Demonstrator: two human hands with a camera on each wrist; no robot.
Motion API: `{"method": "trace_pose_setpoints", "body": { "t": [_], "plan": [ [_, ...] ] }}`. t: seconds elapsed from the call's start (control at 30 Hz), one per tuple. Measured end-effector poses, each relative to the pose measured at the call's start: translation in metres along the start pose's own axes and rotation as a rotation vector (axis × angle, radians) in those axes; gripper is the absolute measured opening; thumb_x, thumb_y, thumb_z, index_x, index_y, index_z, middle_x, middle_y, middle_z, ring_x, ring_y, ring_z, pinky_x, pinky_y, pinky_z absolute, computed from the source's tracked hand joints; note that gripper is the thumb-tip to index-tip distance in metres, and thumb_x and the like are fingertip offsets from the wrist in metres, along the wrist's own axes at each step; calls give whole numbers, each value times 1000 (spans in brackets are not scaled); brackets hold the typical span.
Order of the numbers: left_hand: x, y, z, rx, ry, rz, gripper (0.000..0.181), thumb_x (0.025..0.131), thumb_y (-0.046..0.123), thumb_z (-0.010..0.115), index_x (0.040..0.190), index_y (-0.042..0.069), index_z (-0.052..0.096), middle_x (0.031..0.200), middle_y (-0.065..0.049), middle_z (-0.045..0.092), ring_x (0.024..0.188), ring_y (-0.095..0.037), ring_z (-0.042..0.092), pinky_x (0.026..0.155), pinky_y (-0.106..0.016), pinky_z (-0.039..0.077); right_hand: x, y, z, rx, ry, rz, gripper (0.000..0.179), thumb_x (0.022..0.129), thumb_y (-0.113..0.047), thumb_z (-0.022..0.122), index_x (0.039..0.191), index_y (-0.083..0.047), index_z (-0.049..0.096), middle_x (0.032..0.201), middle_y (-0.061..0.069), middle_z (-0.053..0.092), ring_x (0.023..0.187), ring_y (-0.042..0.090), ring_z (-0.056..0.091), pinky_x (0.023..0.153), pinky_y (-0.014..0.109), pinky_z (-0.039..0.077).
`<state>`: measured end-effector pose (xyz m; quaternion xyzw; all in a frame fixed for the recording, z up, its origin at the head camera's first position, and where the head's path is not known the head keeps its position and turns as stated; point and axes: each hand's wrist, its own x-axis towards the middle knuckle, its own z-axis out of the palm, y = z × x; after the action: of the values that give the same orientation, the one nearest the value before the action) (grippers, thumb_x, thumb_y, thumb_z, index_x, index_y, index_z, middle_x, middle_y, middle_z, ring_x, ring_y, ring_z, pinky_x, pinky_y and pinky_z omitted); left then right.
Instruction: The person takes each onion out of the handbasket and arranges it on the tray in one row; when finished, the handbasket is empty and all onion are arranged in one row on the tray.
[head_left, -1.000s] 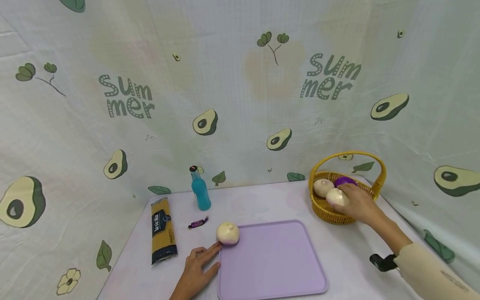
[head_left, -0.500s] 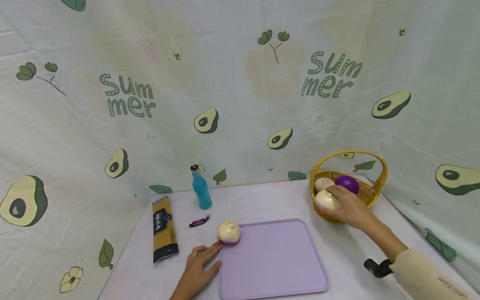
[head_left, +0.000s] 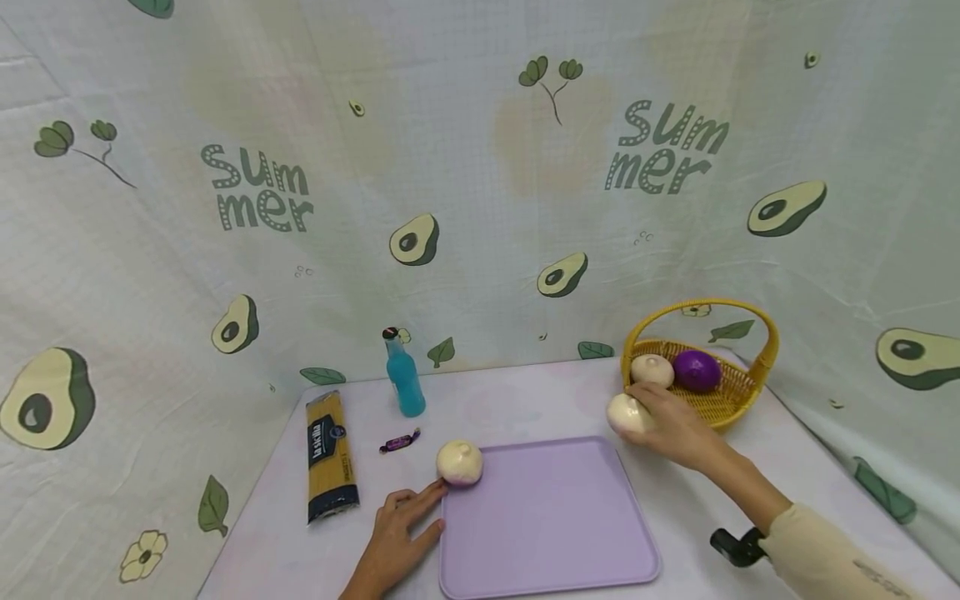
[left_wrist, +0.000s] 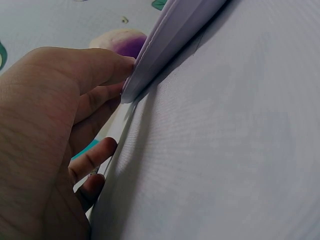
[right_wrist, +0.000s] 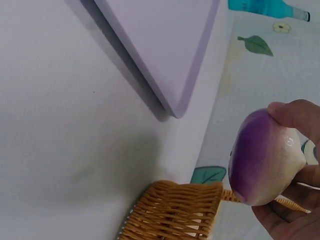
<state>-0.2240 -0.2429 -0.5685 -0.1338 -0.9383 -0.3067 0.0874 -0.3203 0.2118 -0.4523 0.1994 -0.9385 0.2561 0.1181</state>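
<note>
My right hand (head_left: pixel 671 427) grips a white-and-purple turnip (right_wrist: pixel 265 157), thumb on one side and fingers on the other. In the head view this turnip is in front of the left rim of the wicker basket (head_left: pixel 720 408). Inside the basket lie another pale turnip (head_left: pixel 652 370) and a glossy purple round vegetable (head_left: pixel 697 371). My left hand (head_left: pixel 397 533) rests at the left edge of the lilac tray (head_left: pixel 547 517), its fingertips touching the rim in the left wrist view. One more turnip (head_left: pixel 460 463) sits on the tray's far left corner, close to those fingertips.
Left of the tray lie a spaghetti pack (head_left: pixel 331 458) and a small purple-wrapped candy (head_left: pixel 400 441). A blue bottle (head_left: pixel 406 383) stands upright behind them. Patterned cloth (head_left: pixel 480 167) hangs behind the table. The basket's tall handle (head_left: pixel 705 304) arches over its opening.
My right hand has lifted the turnip out of the basket and carried it left and toward me, uncovering the purple vegetable. My left hand has stayed at the tray edge.
</note>
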Motion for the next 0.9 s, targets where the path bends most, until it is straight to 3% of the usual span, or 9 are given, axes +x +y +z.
{"method": "trace_pose_setpoints", "body": {
  "t": [0.53, 0.9],
  "plan": [
    [1, -3, 0, 8, -5, 12, 46, 95, 42, 65, 140, 30, 61, 147, 17, 50, 115, -19, 44, 91, -51, 34, 1, -16, 17, -4, -4, -78, 63, 80, -28, 85, 129, 5, 61, 131, 22, 58, 117, 42, 56, 95, 58, 45],
    [1, -1, -1, 13, -3, 12, 46, 95, 42, 66, 139, 30, 61, 146, 16, 51, 114, -19, 45, 89, -49, 35, 0, -21, 27, 16, -32, -47, 66, 82, -34, 83, 132, 2, 60, 137, 22, 55, 123, 43, 52, 96, 60, 44]
  ]
}}
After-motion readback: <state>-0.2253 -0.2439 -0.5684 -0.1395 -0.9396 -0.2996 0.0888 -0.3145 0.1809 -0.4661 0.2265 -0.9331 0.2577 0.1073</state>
